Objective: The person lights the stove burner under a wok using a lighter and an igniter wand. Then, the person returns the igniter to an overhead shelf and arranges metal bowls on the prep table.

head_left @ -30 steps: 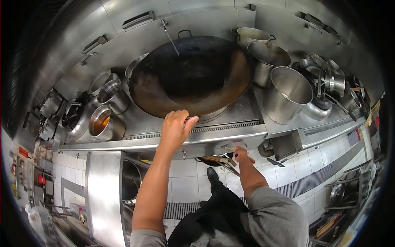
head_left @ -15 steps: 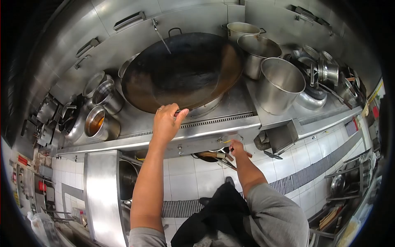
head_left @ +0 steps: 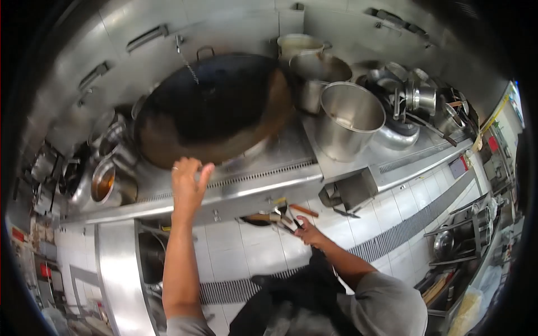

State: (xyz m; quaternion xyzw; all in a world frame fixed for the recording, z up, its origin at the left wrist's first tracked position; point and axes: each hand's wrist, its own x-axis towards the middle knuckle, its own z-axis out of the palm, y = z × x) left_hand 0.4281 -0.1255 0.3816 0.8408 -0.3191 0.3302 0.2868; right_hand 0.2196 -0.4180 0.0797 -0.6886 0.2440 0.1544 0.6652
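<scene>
Two hands: left hand (head_left: 189,185) at the wok's near rim, thumb apart, grip hidden; right hand (head_left: 309,233) curled beside the utensils (head_left: 281,217), its hold unclear.
Wok (head_left: 216,109): on the stove (head_left: 280,150), its dark interior hard to read.
Steel pot (head_left: 122,189): left of the wok, orange-brown liquid inside.
Stockpot (head_left: 343,137): right of the wok, something small and indistinct within.
Far-left pans (head_left: 46,167): blurred, partly lost in shadow.
</scene>
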